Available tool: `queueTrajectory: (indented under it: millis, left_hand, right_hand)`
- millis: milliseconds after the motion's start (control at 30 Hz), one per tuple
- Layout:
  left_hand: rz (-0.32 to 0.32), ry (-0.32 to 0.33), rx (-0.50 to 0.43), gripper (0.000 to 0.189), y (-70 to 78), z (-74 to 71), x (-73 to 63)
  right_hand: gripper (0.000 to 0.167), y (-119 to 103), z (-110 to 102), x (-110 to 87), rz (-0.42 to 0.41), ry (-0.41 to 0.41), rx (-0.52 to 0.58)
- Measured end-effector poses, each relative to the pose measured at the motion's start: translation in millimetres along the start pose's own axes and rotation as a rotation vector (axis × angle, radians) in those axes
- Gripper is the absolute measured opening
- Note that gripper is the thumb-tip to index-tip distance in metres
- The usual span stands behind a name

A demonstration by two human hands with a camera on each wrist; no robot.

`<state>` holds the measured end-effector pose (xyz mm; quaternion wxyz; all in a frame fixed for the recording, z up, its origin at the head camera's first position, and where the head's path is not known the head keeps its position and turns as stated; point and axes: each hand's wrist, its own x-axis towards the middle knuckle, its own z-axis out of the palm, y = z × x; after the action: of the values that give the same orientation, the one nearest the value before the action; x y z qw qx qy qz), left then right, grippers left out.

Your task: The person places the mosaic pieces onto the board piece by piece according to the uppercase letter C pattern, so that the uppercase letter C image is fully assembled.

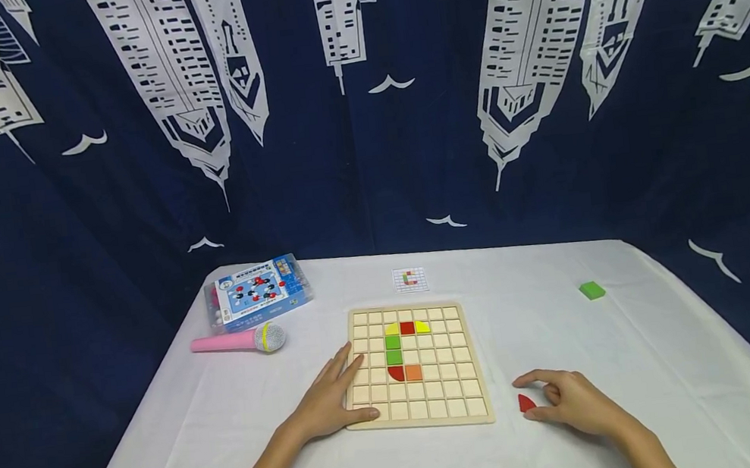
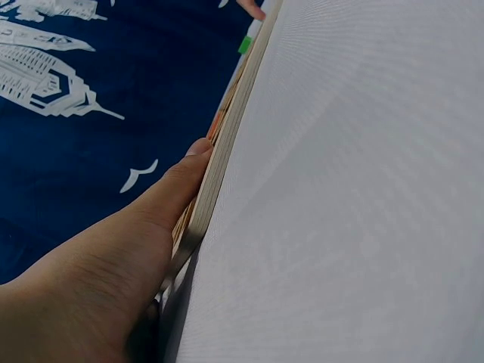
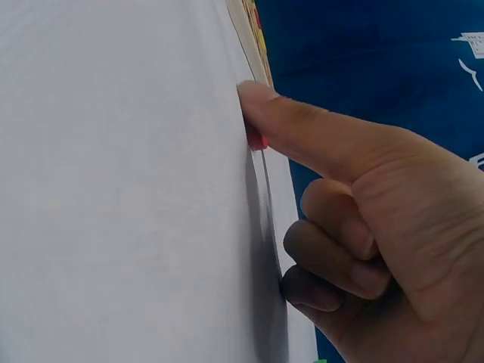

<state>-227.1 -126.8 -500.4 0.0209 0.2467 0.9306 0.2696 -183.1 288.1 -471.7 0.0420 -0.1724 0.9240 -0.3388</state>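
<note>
My left hand (image 1: 327,403) rests spread on the left side of a wooden grid board (image 1: 451,409), thumb along its near edge. In the left wrist view the thumb (image 2: 178,178) lies against the board's rim. On the board sit two yellow rounded pieces, a red square (image 1: 407,328), two green squares (image 1: 394,357), a red quarter-round piece (image 1: 396,373) and an orange square (image 1: 413,372). Right of the board, my right hand (image 1: 571,400) has thumb and index finger spread around another red quarter-round piece (image 1: 526,403) on the table. The thumb is right beside it; a gap shows below the index fingertip.
A small printed pattern card (image 1: 410,280) lies behind the board. At the back left are a blue boxed set (image 1: 261,292) and a pink toy microphone (image 1: 235,342). One green piece (image 1: 592,290) lies at the right on the white tablecloth (image 1: 525,287).
</note>
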Motion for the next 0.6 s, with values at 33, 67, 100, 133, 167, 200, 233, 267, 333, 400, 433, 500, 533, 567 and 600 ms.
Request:
queueTrajectory:
  millis: [33, 67, 100, 133, 167, 200, 233, 267, 333, 400, 433, 500, 533, 567, 600]
  left_hand:
    - [0.0, 0.0, 0.0, 0.1, -0.1, 0.3, 0.1]
    - [-0.001, -0.001, 0.002, 0.1, -0.2, 0.3, 0.2]
    - [-0.001, 0.0, 0.002, 0.1, -0.1, 0.4, 0.2]
    - [-0.001, 0.0, 0.002, 0.1, -0.1, 0.4, 0.2]
    - [-0.002, 0.001, 0.0, 0.1, 0.0, 0.2, 0.2]
    - [-0.003, 0.001, -0.001, 0.1, 0.0, 0.1, 0.2]
    - [-0.003, 0.0, -0.003, 0.1, 0.1, 0.0, 0.3]
    - [-0.002, 0.0, -0.004, 0.099, 0.2, -0.1, 0.3]
    - [-0.001, 0.0, -0.005, 0.099, 0.1, 0.0, 0.3]
    - [0.007, 0.002, -0.005, 0.099, -0.1, 0.0, 0.2]
    - [0.008, 0.003, -0.003, 0.099, -0.1, -0.1, 0.2]
    - [0.014, 0.006, -0.003, 0.099, -0.3, -0.1, 0.1]
    - [0.014, 0.006, -0.003, 0.099, -0.4, 0.0, 0.2]
    - [0.014, 0.005, 0.0, 0.099, -0.6, 0.1, 0.2]
    - [0.018, 0.007, -0.001, 0.098, -0.6, 0.2, 0.3]
  right_hand:
    - [0.041, 1, 1, 0.9, -0.001, 0.008, -0.005]
    - [0.041, 1, 2, 2.2, -0.004, 0.018, -0.008]
    - [0.04, 1, 3, 3.7, -0.01, 0.027, -0.01]
    - [0.04, 1, 4, 5.5, -0.016, 0.037, -0.011]
    - [0.039, 2, 5, 7.4, -0.024, 0.046, -0.014]
    - [0.038, 2, 6, 9.2, -0.032, 0.052, -0.013]
    - [0.038, 2, 7, 10.8, -0.043, 0.056, -0.013]
    - [0.037, 2, 8, 12.3, -0.05, 0.06, -0.01]
    - [0.036, 2, 8, 13.9, -0.053, 0.055, -0.002]
    - [0.036, 2, 7, 13.7, -0.049, 0.042, 0.009]
    - [0.037, 2, 6, 13.0, -0.045, 0.035, 0.013]
    - [0.037, 3, 4, 10.8, -0.032, 0.023, 0.017]
    - [0.038, 4, 3, 9.3, -0.026, 0.017, 0.016]
    - [0.038, 5, 2, 8.0, -0.021, 0.014, 0.016]
    - [0.038, 5, 2, 6.8, -0.015, 0.011, 0.013]
